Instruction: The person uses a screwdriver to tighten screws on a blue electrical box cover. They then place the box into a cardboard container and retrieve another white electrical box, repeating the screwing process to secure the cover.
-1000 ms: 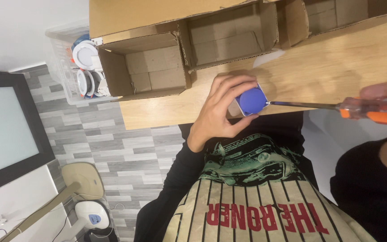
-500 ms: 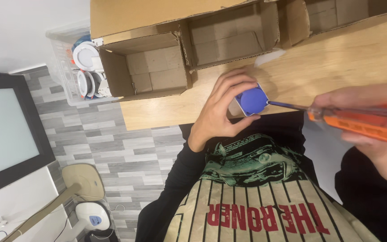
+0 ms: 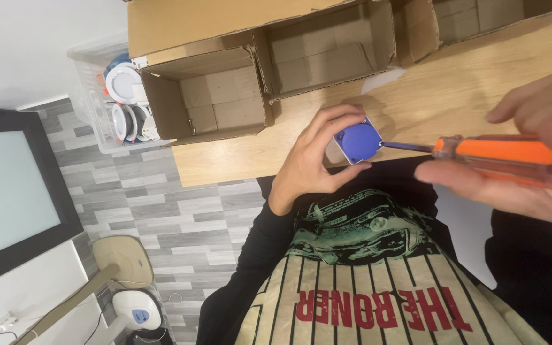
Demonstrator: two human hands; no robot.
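On the far left a big dark screen (image 3: 7, 198) hangs by the white wall. Below it the floor has grey tiles (image 3: 161, 211), and a tan stand (image 3: 119, 259) and a small white machine (image 3: 137, 310) sit low in the corner. Next comes a clear plastic bin (image 3: 94, 108) with round white parts in it, just beside the edge of the wooden table (image 3: 467, 89). On the table stand open cardboard boxes (image 3: 209, 96) in a row, and smaller brown boxes lie inside them.

In the middle, the left hand (image 3: 311, 160) is held over the near edge of the table, just above the person's dark shirt with the green picture. Its fingers curl around a small grey part with a round blue cap (image 3: 359, 142). The thumb presses it from below and the fingertips wrap over the top. The blue face points to the right.

A thin metal shaft reaches from the blue cap to the right. It belongs to a screwdriver (image 3: 506, 153) with an orange and clear handle. The tip seems to touch the side of the cap, but it is too small to be sure. On the far right, the right hand (image 3: 531, 160) wraps around the handle, fingers above and thumb below.
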